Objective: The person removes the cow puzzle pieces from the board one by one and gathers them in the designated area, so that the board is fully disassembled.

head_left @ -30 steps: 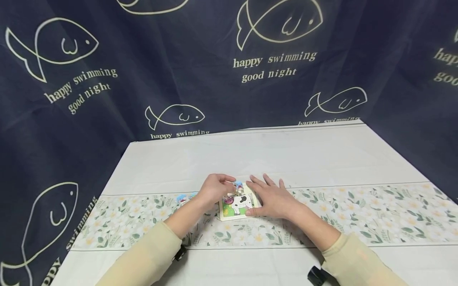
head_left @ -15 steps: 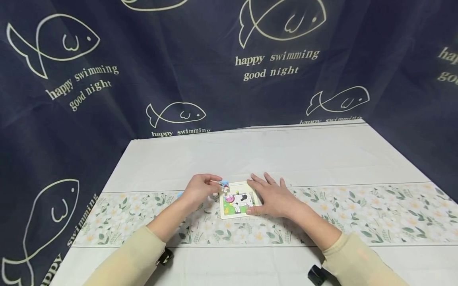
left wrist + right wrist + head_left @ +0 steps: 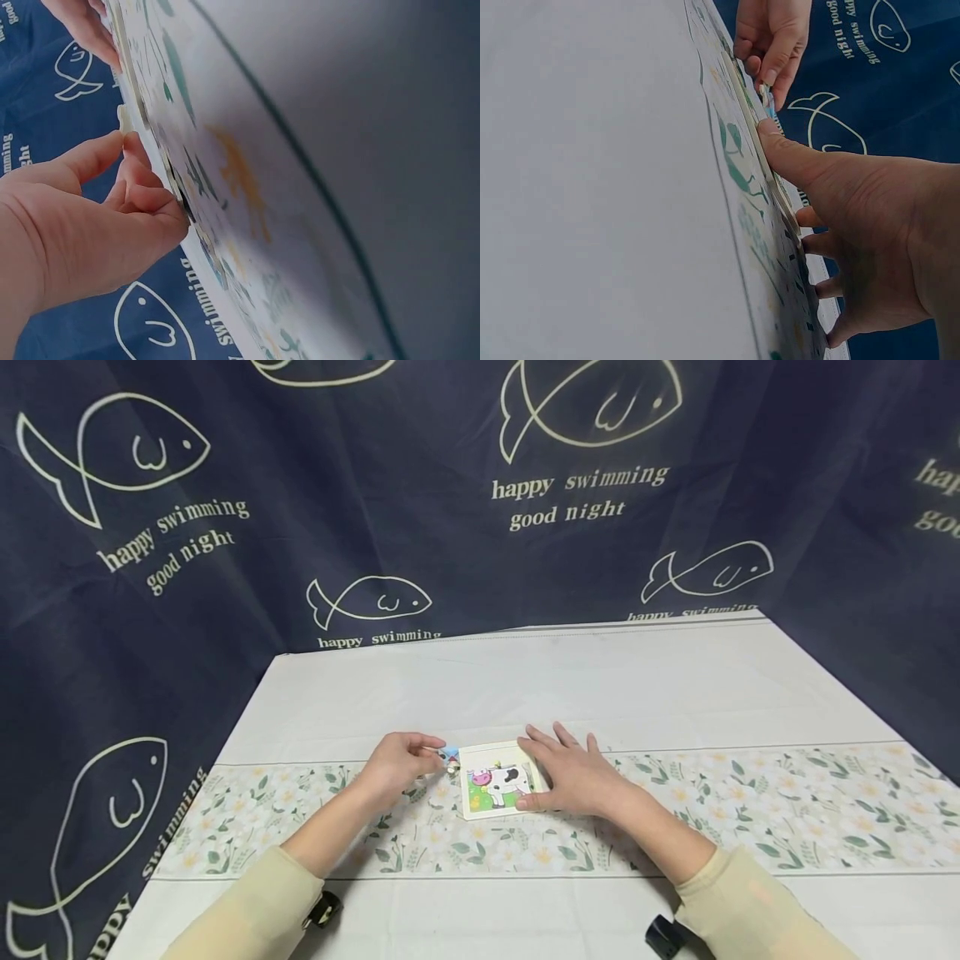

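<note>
My left hand [image 3: 393, 767] pinches a small puzzle piece [image 3: 452, 758] with a blue top between thumb and fingertips. In the left wrist view the piece [image 3: 124, 118] stands on edge, raised off the cloth. Right of it lies a square puzzle board [image 3: 491, 754] with a cream frame and a cow picture [image 3: 498, 787]; its upper part shows bare cream. The right hand [image 3: 577, 777] rests spread on the board's right side, fingers fairly straight, hiding that edge. Beneath the left hand, more flat pieces [image 3: 211, 256] lie on the cloth, mostly hidden in the head view.
A white tablecloth [image 3: 525, 685] with a floral band [image 3: 720, 810] covers the table. Behind it hangs a dark blue curtain [image 3: 450, 510] with fish drawings. A black wrist camera [image 3: 324, 910] sits under the left sleeve and another [image 3: 663, 937] under the right.
My left hand has drawn back leftward from over the board with the puzzle piece in its fingertips, uncovering the cow picture and bare upper part. The right hand stays in place.
</note>
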{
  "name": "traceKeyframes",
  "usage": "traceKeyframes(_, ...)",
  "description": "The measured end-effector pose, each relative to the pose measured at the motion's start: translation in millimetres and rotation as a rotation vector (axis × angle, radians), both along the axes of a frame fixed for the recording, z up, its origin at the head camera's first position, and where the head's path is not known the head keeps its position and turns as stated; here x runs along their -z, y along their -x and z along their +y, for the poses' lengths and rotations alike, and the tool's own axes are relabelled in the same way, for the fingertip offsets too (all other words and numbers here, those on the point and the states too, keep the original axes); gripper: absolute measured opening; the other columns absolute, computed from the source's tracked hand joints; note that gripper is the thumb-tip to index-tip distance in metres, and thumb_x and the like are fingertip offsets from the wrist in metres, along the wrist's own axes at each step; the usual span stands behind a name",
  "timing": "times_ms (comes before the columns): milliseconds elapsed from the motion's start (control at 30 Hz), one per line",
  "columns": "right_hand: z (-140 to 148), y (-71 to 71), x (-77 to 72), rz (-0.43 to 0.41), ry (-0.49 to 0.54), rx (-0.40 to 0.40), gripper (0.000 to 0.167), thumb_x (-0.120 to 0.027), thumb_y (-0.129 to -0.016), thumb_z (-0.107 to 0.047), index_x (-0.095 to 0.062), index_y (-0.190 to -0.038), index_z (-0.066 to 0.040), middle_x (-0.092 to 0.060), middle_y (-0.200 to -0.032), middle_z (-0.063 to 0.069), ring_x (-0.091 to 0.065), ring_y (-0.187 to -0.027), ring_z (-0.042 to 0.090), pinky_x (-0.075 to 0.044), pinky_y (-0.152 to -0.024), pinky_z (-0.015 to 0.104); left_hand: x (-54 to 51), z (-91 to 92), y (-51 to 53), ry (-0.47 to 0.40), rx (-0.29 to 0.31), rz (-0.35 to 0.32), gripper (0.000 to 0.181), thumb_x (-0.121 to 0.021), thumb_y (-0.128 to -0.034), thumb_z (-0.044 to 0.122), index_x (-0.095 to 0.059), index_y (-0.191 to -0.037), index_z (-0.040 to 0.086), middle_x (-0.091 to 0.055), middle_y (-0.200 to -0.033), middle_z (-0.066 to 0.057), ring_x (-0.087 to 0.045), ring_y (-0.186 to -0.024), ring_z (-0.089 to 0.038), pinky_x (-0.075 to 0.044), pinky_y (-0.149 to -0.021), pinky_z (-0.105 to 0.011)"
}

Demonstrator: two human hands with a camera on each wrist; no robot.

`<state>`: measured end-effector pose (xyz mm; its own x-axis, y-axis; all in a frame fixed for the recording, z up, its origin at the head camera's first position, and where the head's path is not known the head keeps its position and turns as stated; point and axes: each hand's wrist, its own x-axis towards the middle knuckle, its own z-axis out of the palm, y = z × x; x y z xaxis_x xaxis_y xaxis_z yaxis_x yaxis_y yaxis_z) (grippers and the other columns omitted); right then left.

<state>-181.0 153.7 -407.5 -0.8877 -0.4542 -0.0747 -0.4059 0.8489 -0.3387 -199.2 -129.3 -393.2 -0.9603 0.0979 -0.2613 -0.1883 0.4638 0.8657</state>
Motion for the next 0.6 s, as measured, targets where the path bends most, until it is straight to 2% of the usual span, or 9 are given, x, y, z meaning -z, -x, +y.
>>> traceKeyframes(233, -0.7, 0.7, 1.1, 0.001, -0.007, 0.003, 0.098, -0.071, -0.082, -0.067, -0.037, -0.157, -0.015, -0.025, -0.165, 0.008, -0.015, -0.15, 0.046, -0.01, -0.108, 0.077, -0.6, -3.9, -3.4, 0.069, 0.036, 0.028, 0.026, -0.072, -0.093, 0.003, -0.07, -0.119, 0.005, -0.063, -0.088, -0.007, -0.052, -0.074, -0.021, -0.041, -0.062, -0.031)
traceKeyframes(433, -0.3, 0.5, 1.3, 0.0, -0.004, 0.005, 0.098, -0.071, -0.082, -0.067, -0.037, -0.157, -0.015, -0.025, -0.165, 0.007, -0.015, -0.15, 0.045, -0.009, -0.108, 0.077, 2.4, -2.6, -3.9, 0.164, 0.09, 0.1, 0.022, -0.07, -0.0943, 0.002, -0.071, -0.117, 0.003, -0.063, -0.084, -0.005, -0.056, -0.076, -0.02, -0.047, -0.069, -0.032)
traceKeyframes(600, -0.4, 1.0, 1.5, 0.002, -0.005, 0.003, 0.098, -0.071, -0.082, -0.068, -0.037, -0.157, -0.015, -0.025, -0.165, 0.008, -0.015, -0.15, 0.045, -0.01, -0.108, 0.077, 1.3, -1.8, -4.8, 0.225, 0.108, 0.133, 0.021, -0.069, -0.0942, 0.001, -0.071, -0.115, 0.003, -0.06, -0.081, -0.003, -0.054, -0.073, -0.017, -0.046, -0.068, -0.031)
